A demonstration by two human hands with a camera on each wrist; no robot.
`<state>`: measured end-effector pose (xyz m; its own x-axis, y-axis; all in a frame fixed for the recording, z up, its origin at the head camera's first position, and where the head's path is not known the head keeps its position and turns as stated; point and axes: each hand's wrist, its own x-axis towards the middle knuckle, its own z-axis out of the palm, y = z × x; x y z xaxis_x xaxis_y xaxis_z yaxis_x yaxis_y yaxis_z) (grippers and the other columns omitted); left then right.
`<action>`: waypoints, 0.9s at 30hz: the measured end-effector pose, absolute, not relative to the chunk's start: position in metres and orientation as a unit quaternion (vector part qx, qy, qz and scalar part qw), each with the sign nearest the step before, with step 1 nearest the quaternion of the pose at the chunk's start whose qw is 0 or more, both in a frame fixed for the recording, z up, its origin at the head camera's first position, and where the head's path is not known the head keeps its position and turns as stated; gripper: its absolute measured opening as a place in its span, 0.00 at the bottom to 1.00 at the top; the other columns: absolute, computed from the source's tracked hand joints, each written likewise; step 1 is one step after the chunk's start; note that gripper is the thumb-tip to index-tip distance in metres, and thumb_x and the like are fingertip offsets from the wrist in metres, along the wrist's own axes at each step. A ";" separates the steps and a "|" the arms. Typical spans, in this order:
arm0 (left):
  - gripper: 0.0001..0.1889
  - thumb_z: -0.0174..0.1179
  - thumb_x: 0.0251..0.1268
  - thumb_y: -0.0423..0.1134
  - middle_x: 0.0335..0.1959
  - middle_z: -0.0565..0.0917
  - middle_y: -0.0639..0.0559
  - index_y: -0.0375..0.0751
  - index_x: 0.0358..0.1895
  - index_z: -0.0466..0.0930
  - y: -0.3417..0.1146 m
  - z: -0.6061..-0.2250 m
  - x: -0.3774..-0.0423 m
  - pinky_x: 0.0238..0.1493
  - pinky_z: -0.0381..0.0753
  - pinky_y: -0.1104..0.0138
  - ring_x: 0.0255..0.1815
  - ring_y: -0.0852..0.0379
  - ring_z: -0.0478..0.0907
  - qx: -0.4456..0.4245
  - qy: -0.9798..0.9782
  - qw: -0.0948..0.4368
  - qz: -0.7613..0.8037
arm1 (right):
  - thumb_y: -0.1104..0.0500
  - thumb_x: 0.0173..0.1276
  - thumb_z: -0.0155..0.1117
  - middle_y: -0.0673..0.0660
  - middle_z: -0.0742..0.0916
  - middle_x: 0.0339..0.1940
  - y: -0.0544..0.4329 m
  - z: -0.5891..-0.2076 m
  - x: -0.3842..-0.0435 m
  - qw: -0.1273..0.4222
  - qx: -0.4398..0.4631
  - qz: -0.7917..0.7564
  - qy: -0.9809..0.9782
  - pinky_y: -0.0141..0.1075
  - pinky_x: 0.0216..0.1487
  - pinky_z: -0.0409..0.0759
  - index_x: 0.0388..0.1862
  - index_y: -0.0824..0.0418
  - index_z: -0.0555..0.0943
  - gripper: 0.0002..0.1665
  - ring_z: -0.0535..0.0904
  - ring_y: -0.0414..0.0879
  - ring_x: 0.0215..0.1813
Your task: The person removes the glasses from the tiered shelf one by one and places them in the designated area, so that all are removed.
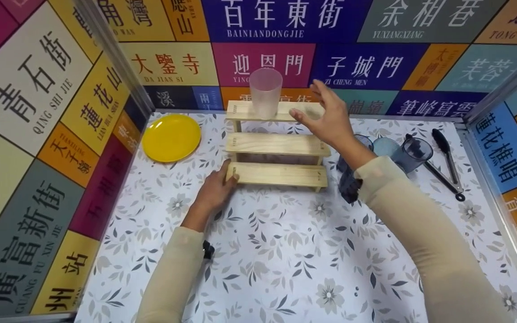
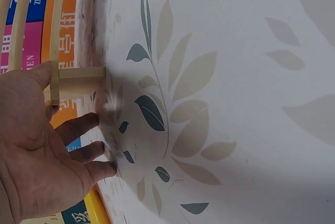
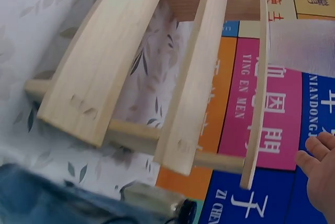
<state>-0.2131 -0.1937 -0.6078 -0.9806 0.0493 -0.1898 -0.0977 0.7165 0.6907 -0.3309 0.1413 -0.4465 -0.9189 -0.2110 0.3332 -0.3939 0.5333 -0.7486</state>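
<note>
A three-tier wooden rack [image 1: 276, 173] stands on the table, its lowest board [image 3: 99, 72] nearest the person. On the top board, left of its middle, a frosted clear cup [image 1: 266, 95] stands upright. My left hand [image 1: 213, 187] holds the left end of the lowest board; in the left wrist view its thumb [image 2: 41, 75] lies on the board, with one finger behind the edge and the others spread. Beside the right part of the top board, my right hand [image 1: 330, 117] hangs with fingers spread, apart from the cup and holding nothing.
A yellow plate [image 1: 171, 137] lies left of the rack. To the right, partly behind the right forearm, are several bluish glass cups [image 1: 413, 152]. Black-tipped tongs [image 1: 448, 154] lie beyond them. Panels with printed characters [image 1: 281, 20] wall in the table at the back and sides.
</note>
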 end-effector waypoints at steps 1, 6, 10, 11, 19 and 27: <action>0.39 0.47 0.90 0.62 0.84 0.68 0.27 0.55 0.93 0.49 -0.194 -0.607 -0.213 0.84 0.64 0.36 0.86 0.28 0.65 -0.014 0.921 0.099 0.377 | 0.37 0.67 0.83 0.61 0.76 0.85 0.136 -0.445 -0.332 0.100 0.176 0.448 -0.871 0.43 0.85 0.71 0.90 0.60 0.63 0.63 0.73 0.54 0.85; 0.39 0.47 0.90 0.62 0.82 0.69 0.25 0.53 0.93 0.49 -0.195 -0.608 -0.213 0.83 0.65 0.36 0.84 0.28 0.67 -0.016 0.921 0.094 0.378 | 0.33 0.68 0.81 0.58 0.76 0.85 0.113 -0.439 -0.340 0.089 0.180 0.424 -0.883 0.45 0.84 0.72 0.91 0.58 0.62 0.63 0.73 0.54 0.85; 0.38 0.48 0.90 0.60 0.79 0.74 0.25 0.50 0.92 0.52 -0.196 -0.609 -0.213 0.80 0.69 0.34 0.81 0.26 0.70 -0.003 0.924 0.076 0.374 | 0.29 0.67 0.79 0.57 0.76 0.85 0.097 -0.435 -0.346 0.076 0.170 0.408 -0.894 0.47 0.84 0.72 0.92 0.55 0.61 0.65 0.73 0.54 0.85; 0.38 0.49 0.90 0.60 0.79 0.74 0.26 0.50 0.92 0.53 -0.196 -0.609 -0.213 0.80 0.69 0.34 0.81 0.26 0.71 0.000 0.925 0.072 0.372 | 0.28 0.66 0.79 0.57 0.77 0.85 0.094 -0.434 -0.346 0.074 0.168 0.406 -0.895 0.48 0.84 0.72 0.92 0.55 0.61 0.66 0.73 0.53 0.85; 0.39 0.49 0.90 0.61 0.82 0.72 0.29 0.50 0.92 0.52 -0.197 -0.610 -0.213 0.82 0.66 0.33 0.85 0.26 0.65 -0.001 0.922 0.075 0.379 | 0.29 0.66 0.80 0.59 0.75 0.86 0.065 -0.427 -0.354 0.070 0.165 0.390 -0.903 0.50 0.87 0.68 0.92 0.56 0.60 0.67 0.71 0.55 0.86; 0.39 0.47 0.90 0.61 0.86 0.68 0.32 0.51 0.93 0.50 -0.193 -0.605 -0.211 0.86 0.60 0.34 0.89 0.27 0.58 -0.012 0.922 0.088 0.376 | 0.32 0.65 0.83 0.59 0.71 0.89 0.046 -0.427 -0.361 0.068 0.136 0.411 -0.899 0.53 0.83 0.74 0.92 0.55 0.60 0.67 0.69 0.57 0.86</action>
<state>-0.2113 -0.1926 -0.6053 -0.9841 0.0444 -0.1720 -0.0885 0.7171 0.6914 -0.3606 0.0461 -0.4268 -0.9535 -0.1893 0.2344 -0.3011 0.6249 -0.7203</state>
